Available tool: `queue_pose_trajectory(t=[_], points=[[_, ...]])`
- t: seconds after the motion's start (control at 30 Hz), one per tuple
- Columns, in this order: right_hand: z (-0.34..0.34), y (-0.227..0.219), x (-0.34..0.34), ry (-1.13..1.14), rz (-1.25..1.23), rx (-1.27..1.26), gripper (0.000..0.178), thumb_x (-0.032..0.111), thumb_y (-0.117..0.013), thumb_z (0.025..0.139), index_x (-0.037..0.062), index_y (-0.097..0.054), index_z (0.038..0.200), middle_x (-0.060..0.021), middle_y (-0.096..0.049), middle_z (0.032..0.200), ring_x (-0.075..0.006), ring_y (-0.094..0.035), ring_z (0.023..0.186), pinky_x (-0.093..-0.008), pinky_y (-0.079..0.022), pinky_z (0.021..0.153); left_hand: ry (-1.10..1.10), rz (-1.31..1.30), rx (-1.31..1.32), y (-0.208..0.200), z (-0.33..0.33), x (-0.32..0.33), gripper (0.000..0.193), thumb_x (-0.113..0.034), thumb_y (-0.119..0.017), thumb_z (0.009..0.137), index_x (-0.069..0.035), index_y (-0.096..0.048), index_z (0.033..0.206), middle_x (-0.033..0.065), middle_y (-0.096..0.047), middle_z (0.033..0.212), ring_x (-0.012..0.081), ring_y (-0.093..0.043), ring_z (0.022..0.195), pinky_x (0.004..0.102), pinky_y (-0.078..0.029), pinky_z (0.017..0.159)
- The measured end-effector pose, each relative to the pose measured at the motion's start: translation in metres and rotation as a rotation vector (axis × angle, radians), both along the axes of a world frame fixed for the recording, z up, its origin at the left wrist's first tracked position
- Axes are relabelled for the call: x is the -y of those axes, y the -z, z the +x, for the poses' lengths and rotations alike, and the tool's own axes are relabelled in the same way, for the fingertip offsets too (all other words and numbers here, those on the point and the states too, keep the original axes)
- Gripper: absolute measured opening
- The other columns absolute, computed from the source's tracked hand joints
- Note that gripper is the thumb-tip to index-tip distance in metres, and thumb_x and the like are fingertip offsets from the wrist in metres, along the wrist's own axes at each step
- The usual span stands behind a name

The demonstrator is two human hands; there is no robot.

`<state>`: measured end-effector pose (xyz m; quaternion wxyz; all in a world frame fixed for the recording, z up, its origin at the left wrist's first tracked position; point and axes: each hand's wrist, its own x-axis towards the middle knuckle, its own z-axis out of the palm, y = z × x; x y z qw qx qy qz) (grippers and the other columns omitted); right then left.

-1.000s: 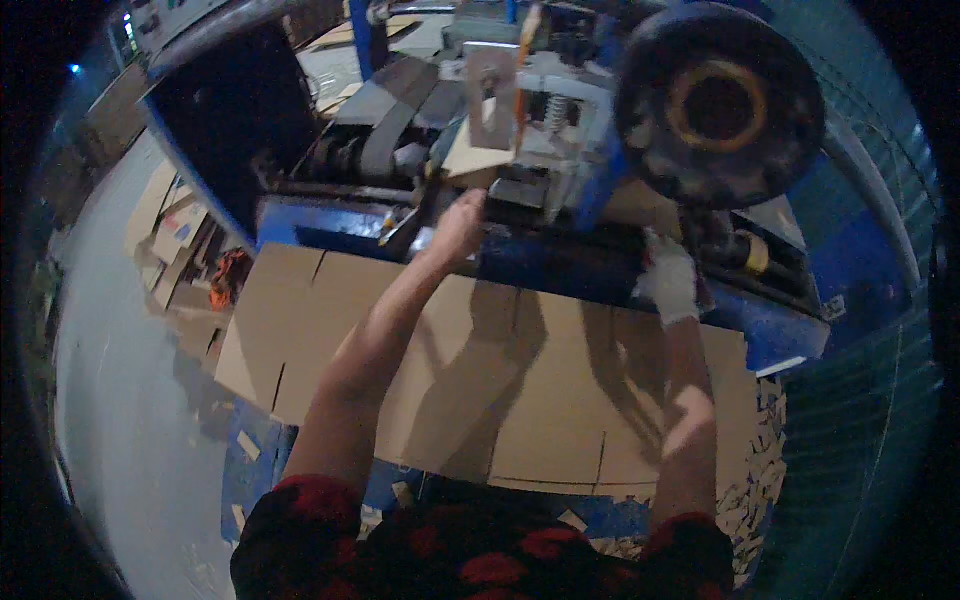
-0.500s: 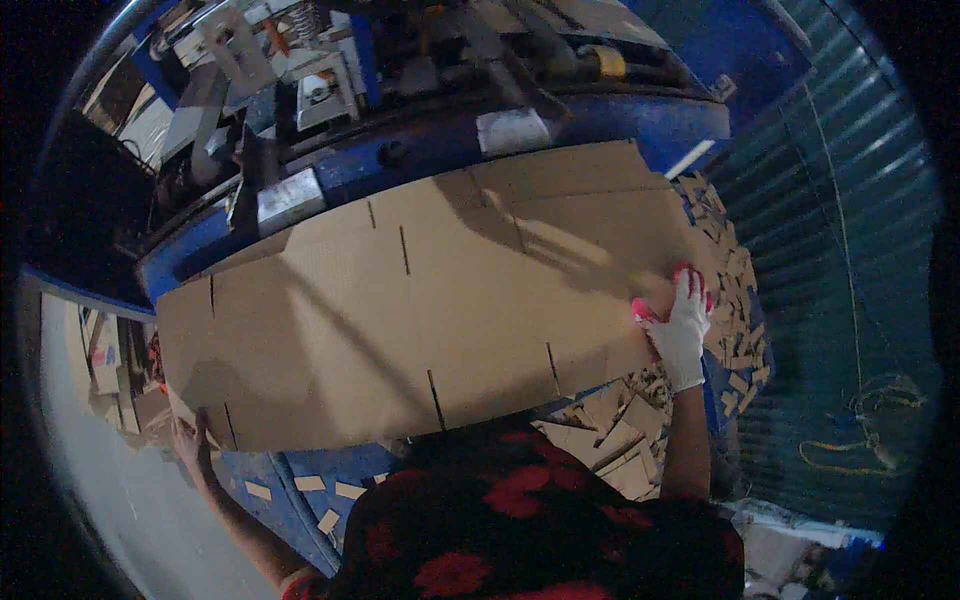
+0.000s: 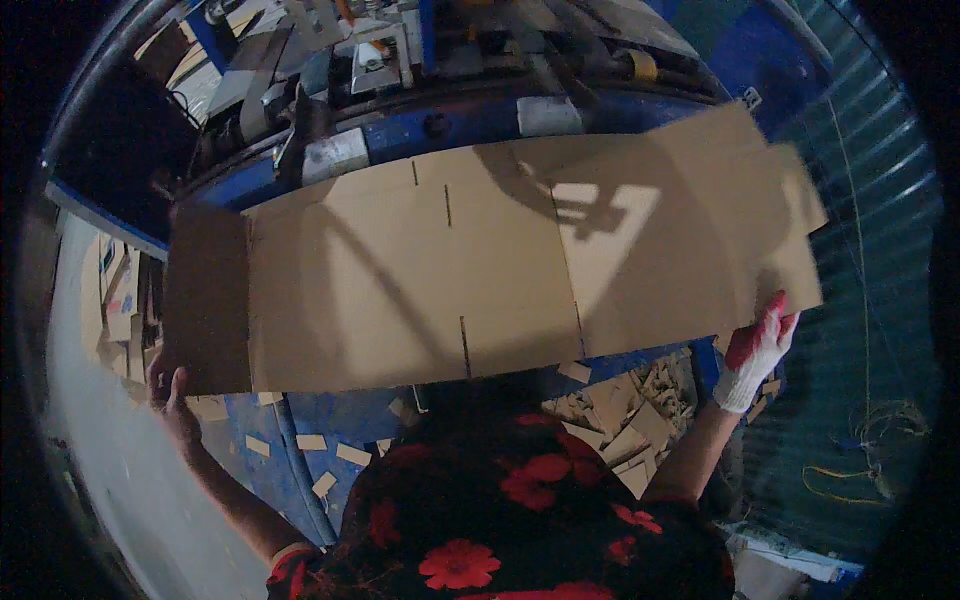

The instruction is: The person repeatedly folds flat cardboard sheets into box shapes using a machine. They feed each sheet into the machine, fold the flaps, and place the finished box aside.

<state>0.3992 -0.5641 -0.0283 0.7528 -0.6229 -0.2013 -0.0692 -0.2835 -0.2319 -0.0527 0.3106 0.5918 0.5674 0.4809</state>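
A long brown cardboard box blank (image 3: 390, 290) with short slots along its edges stretches across the middle in front of me. Creases run across it, and its left and right end panels bend a little. My bare left hand (image 3: 172, 398) grips the lower left corner, thumb in front and fingers mostly behind the board. At the lower right edge, my right hand (image 3: 760, 352) in a white glove with red fingers is closed on the board. Light and shadows fall over the cardboard's face.
Behind the blank stands a blue machine (image 3: 400, 135) with metal blocks (image 3: 335, 152) along its front. Cardboard scraps (image 3: 630, 415) lie heaped below right, with several small offcuts (image 3: 352, 454) on a blue surface. A green corrugated wall (image 3: 880, 300) is at right, stacked cardboard (image 3: 120, 300) at left.
The blank has come off the machine front and shifted right, its end panels now bending. My right hand has moved right and down to its lower edge; my left has moved slightly up and left.
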Motion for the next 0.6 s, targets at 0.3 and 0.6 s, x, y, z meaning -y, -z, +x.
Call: queue_pose_trajectory(t=[0.3, 0.6], points=[[-0.149, 0.033, -0.109, -0.837, -1.123, 1.253, 0.053, 0.032, -0.060, 0.082, 0.0117, -0.050, 0.130, -0.0148, -0.048, 0.131, -0.0383, -0.043, 0.124, -0.0616, -0.028, 0.103, -0.066, -0.067, 0.049, 0.071, 0.084, 0.025, 0.046, -0.017, -0.064, 0.088, 0.000, -0.049, 0.128, 0.0089, -0.054, 0.125, 0.0231, -0.050, 0.113, 0.0357, -0.036, 0.100], [-0.111, 0.000, -0.110, -0.639, -1.144, 1.401, 0.052, 0.011, -0.056, 0.077, 0.0214, -0.055, 0.128, -0.0107, -0.052, 0.124, -0.0349, -0.047, 0.119, -0.0520, -0.039, 0.098, 0.333, 0.214, -0.287, 0.029, 0.147, 0.043, 0.053, -0.004, -0.066, 0.080, -0.001, -0.050, 0.131, 0.0192, -0.054, 0.130, 0.0298, -0.052, 0.122, 0.0361, -0.041, 0.101]])
